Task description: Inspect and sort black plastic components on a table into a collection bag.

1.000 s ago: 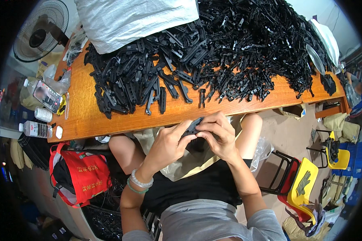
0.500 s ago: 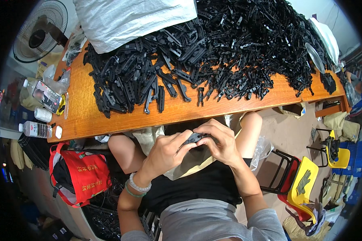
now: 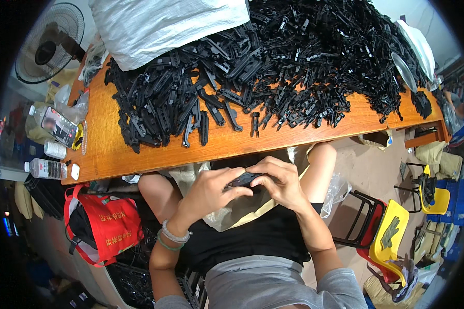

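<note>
Between my two hands, over my lap, is a small black plastic part (image 3: 244,179), long and narrow. My left hand (image 3: 209,191) grips its left end, thumb below and fingers above. The fingers and thumb of my right hand (image 3: 283,181) close on the other end. Some of the part is hidden by the fingertips. Below the hands, a pale woven sack (image 3: 223,221) lies open between my knees. On the wooden table (image 3: 100,141) ahead, larger black plastic pieces (image 3: 162,98) are heaped at left, and smaller black pieces (image 3: 314,67) at right.
A white woven sack (image 3: 165,28) rests over the back left of the heap. At the table's left end are a phone (image 3: 59,125), a water bottle (image 3: 45,168) and a fan (image 3: 47,51). A red bag (image 3: 108,221) is at my left, a yellow chair (image 3: 392,226) at my right.
The black part has turned a little between my hands and shows a darker side. My left thumb has shifted slightly right along it. The view has tilted slightly.
</note>
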A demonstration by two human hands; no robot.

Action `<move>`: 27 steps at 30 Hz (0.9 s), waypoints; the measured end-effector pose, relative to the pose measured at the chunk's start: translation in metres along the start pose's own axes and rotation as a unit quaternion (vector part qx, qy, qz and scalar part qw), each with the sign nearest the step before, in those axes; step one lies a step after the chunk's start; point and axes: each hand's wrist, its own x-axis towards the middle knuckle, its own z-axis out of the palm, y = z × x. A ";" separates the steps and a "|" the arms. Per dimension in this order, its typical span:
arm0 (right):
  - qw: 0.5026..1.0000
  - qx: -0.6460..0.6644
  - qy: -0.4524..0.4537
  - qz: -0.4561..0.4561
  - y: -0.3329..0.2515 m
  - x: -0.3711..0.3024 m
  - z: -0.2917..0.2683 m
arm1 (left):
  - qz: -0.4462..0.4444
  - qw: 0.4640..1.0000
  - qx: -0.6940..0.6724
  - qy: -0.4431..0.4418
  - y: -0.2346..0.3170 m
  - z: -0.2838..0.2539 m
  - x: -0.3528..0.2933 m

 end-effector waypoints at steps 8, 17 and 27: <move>0.968 -0.222 0.117 -0.002 0.013 0.037 -0.008 | -0.061 0.963 0.163 0.207 -0.038 0.009 0.056; 0.905 -0.396 0.152 0.044 0.023 0.057 0.018 | -0.214 0.941 0.210 0.158 -0.054 0.012 0.083; 0.986 0.100 0.130 0.036 0.014 0.028 0.003 | -0.193 0.881 -0.372 0.221 -0.036 0.001 0.037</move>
